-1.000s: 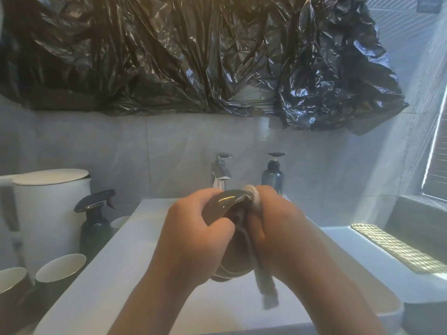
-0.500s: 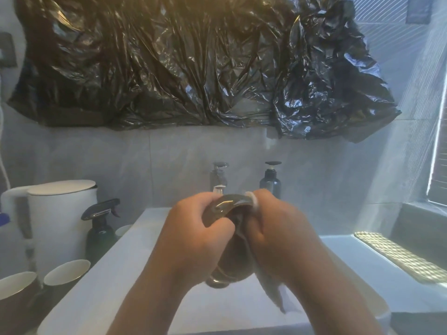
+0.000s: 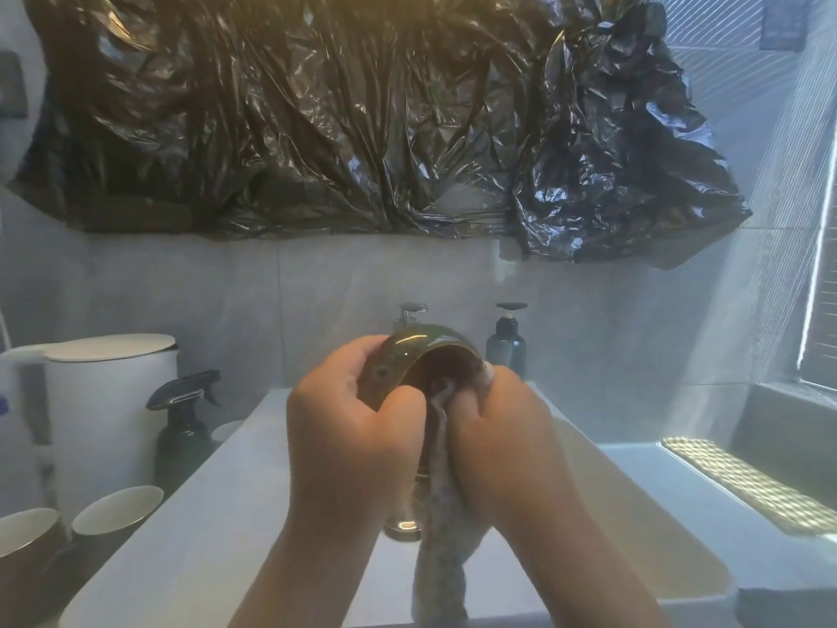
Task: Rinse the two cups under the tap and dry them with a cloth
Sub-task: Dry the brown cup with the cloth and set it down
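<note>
My left hand (image 3: pixel 348 428) grips a dark olive glazed cup (image 3: pixel 407 355) held on its side above the white sink (image 3: pixel 217 514), its mouth turned toward my right hand. My right hand (image 3: pixel 502 437) clutches a grey cloth (image 3: pixel 441 550) and presses part of it into the cup's opening; the rest of the cloth hangs down over the basin. The tap (image 3: pixel 410 312) stands just behind the cup, mostly hidden by it. No water stream is visible. Two more cups (image 3: pixel 115 507) (image 3: pixel 25 532) with pale insides stand upright at the lower left beside the sink.
A dark spray bottle (image 3: pixel 183 423) and a white kettle-like container (image 3: pixel 108 401) stand left of the sink. A dark pump bottle (image 3: pixel 507 342) sits behind the sink at the right. Black plastic sheeting (image 3: pixel 362 115) covers the wall above. The drain (image 3: pixel 401 530) shows in the basin.
The cup has turned in my left hand so its open mouth now faces right, and my right hand has pushed the cloth into the opening. The view has tilted up slightly.
</note>
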### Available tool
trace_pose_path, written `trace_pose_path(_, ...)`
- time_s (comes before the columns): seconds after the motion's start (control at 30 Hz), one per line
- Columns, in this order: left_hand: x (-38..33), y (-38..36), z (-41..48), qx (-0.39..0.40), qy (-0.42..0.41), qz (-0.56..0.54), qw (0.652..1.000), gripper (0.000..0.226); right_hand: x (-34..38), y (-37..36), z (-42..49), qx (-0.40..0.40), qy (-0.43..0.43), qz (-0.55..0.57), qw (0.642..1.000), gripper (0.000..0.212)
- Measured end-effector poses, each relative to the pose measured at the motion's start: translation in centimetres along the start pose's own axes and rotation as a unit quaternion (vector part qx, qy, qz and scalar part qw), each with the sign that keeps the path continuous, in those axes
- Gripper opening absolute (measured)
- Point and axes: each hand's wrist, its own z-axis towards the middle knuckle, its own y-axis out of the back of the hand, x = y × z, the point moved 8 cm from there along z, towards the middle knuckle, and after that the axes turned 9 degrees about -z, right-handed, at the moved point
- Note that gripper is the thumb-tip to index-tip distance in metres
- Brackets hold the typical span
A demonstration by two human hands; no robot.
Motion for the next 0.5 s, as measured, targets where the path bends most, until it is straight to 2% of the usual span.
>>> trace_pose_path(0.07,0.6,-0.6,0.2,0.054,0.017,0.001,0.998,0.032,0.2,0.2,-0.1,0.013,0.015,-0.010,1.000,0.017)
trace_pose_path(0.13,1.2,-1.5,0.2,0.118,0.034,0.004,0.992,0.029,0.7,0.8,-0.2,0.013,0.071,-0.096,0.993,0.011)
trace_pose_path(0.2,1.3,-2.0,-0.1,0.142,0.031,0.019,0.989,0.022,1.3,1.4,-0.4,-0.004,0.128,-0.151,0.980,0.011)
trace_pose_path(0.27,0.8,-1.8,-0.3,0.107,0.010,0.020,0.994,0.024,1.5,2.0,-0.4,-0.034,0.131,-0.105,0.985,0.016)
trace_pose_path(0.33,0.1,-1.1,-0.4,0.040,-0.006,0.002,0.999,0.032,1.1,1.9,-0.2,-0.057,0.085,-0.022,0.995,0.017)
trace_pose_path(0.4,0.2,-0.1,-0.3,-0.017,-0.002,-0.018,1.000,0.037,0.2,0.7,-0.1,-0.043,0.022,0.054,0.997,0.013)
trace_pose_path(0.43,0.6,0.0,-0.2,-0.023,0.014,-0.026,0.999,0.036,0.0,0.1,-0.1,-0.029,0.004,0.070,0.997,0.014)
trace_pose_path(0.5,1.7,-0.4,0.2,0.024,0.067,-0.027,0.997,0.032,-0.3,-0.4,0.0,-0.010,0.002,0.048,0.999,0.013)
